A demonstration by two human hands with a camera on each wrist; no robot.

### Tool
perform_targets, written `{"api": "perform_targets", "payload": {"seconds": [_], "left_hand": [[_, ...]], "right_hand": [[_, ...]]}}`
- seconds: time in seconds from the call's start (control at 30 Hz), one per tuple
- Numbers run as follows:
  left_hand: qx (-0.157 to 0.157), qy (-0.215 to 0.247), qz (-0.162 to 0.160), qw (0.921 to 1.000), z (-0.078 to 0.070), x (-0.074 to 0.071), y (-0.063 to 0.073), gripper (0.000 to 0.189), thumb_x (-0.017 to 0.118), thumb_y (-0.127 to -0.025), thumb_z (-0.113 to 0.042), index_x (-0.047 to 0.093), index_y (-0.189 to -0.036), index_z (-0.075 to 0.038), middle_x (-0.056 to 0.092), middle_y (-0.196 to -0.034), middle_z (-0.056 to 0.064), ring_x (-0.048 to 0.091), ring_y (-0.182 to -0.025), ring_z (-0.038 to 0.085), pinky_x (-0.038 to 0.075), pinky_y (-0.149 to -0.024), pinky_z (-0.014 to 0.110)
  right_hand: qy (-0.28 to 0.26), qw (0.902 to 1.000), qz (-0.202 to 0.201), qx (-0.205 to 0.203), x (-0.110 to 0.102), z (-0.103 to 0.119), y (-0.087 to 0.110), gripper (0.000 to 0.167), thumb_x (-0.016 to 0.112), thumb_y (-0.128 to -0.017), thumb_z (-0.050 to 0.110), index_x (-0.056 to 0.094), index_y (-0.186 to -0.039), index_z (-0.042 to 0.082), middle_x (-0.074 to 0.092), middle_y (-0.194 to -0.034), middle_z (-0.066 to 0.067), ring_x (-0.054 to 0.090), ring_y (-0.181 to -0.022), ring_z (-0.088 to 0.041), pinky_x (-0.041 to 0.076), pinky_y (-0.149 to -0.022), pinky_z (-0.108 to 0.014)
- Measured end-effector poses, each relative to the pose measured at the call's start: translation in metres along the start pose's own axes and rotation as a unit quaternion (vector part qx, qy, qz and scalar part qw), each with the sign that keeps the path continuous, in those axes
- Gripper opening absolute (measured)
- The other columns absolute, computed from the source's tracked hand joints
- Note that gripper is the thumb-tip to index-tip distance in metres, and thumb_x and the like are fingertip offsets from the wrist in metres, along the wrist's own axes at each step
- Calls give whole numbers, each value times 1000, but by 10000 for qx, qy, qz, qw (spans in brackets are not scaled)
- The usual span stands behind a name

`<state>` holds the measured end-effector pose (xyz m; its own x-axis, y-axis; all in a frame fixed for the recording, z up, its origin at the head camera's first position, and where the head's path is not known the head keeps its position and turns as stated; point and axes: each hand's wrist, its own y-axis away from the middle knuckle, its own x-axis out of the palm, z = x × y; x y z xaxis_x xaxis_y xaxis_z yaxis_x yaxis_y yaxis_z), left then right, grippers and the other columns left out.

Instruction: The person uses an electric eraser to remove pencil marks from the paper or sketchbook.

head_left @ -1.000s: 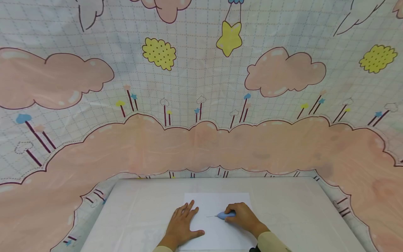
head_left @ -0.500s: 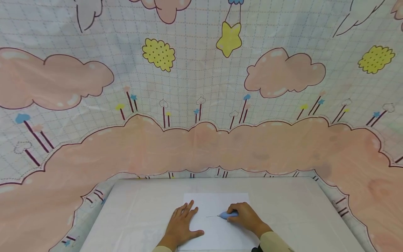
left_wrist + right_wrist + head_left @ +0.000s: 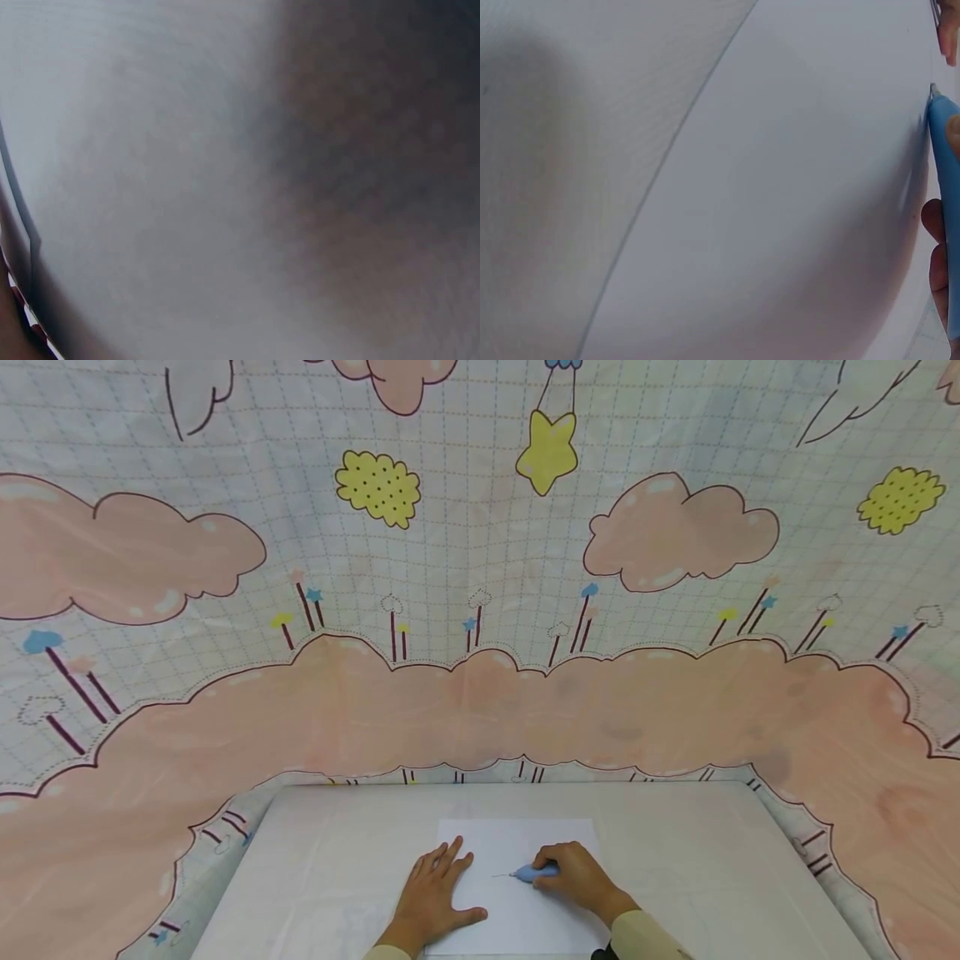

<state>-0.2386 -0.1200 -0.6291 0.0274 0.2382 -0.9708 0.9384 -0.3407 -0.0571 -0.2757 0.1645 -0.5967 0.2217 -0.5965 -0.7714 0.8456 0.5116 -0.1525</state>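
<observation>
A sheet of white paper (image 3: pixel 540 927) lies on the white tabletop. My left hand (image 3: pixel 431 897) rests on the paper's left side, fingers spread and thumb pointing right. My right hand (image 3: pixel 583 878) pinches a thick light-blue pen (image 3: pixel 529 873), whose tip points left. A short, thin dark line (image 3: pixel 499 876) runs across the paper up to that tip. In the right wrist view the pen (image 3: pixel 946 187) slants at the right edge, its metal tip right at the paper, with fingers curled against it. The left wrist view shows mostly blurred pale surface and shadow.
The white table (image 3: pixel 322 860) extends to both sides of the paper. Behind it hangs a cloth backdrop (image 3: pixel 480 710) printed with clouds, stars and a grid, which also appears beside the table's edges. A black object (image 3: pixel 602 954) shows at the right sleeve.
The pen in my right hand first moved slightly right, then back left along the line, ending a little left of where it began. My left hand has stayed in place.
</observation>
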Motion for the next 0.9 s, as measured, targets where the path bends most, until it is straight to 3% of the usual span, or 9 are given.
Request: {"api": "perform_targets", "payload": {"seconds": [0.33,0.9], "left_hand": [[-31,-8,178,9998,-2,-4,2,100,43,-73,-90,48,-147,-23,28,-162,3,33,-144,31,27,-117,54],[56,-100,145,9998,1,-5,7,100,42,-73,-90,48,-146,-23,29,-162,2,34,-144,30,27,-116,53]], "right_hand": [[13,9998,48,169,3,8,0,13,83,-78,18,75,-87,17,75,-95,5,68,-91,-9,58,-82,-29],[47,9996,125,260,10,21,-1,13,83,-79,21,75,-89,17,74,-95,7,68,-93,-9,57,-85,-30]]}}
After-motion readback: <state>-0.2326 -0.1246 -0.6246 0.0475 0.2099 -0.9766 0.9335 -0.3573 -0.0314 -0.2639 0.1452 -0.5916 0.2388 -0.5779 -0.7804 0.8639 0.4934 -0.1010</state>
